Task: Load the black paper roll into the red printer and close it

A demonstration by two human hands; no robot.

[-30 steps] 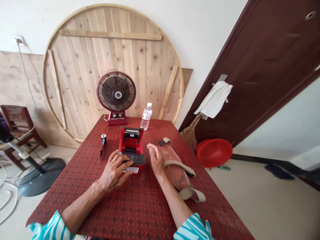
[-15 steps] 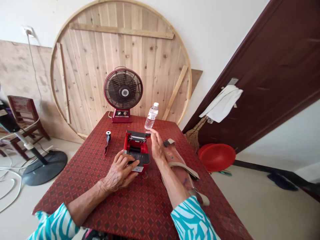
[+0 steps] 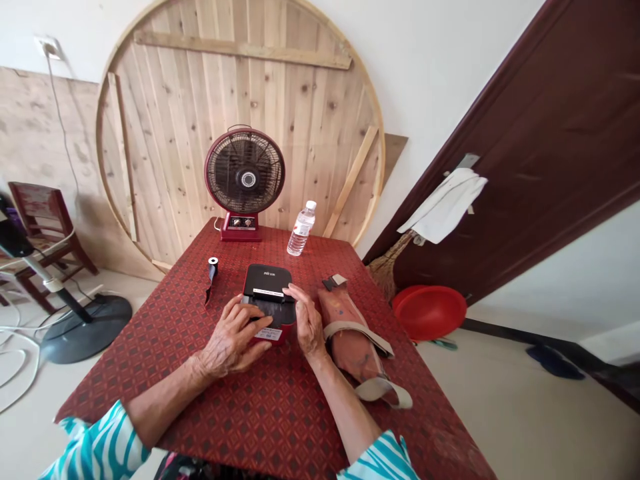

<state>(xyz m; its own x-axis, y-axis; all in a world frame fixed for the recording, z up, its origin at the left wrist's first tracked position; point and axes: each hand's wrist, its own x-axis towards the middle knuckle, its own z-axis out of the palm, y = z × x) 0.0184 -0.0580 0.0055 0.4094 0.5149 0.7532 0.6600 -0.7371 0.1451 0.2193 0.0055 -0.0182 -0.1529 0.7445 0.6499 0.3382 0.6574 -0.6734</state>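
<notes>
A small red and black printer [image 3: 269, 275] lies on the table with its black lid down. My left hand [image 3: 235, 333] holds its front left corner, fingers over the dark top and thumb along the front face. At the printer's right side is my right hand [image 3: 307, 320], its fingers extended and fingertips touching near the lid's front edge. Its palm faces the printer with nothing held in it. Left of the printer stands a small paper roll [image 3: 213, 262] with a dark strip trailing from it. The printer's inside is hidden under the lid.
A red fan [image 3: 245, 180] and a water bottle [image 3: 301, 230] stand at the table's back. Right of my hand lies a brownish prosthesis-like object [image 3: 347, 320] with pale straps. A red basin [image 3: 430, 312] and a black stand base [image 3: 87, 330] are on the floor.
The printer's lid, raised half a second ago with its red interior showing, is now down. My right hand has moved down and toward me with it. My left hand has stayed on the printer.
</notes>
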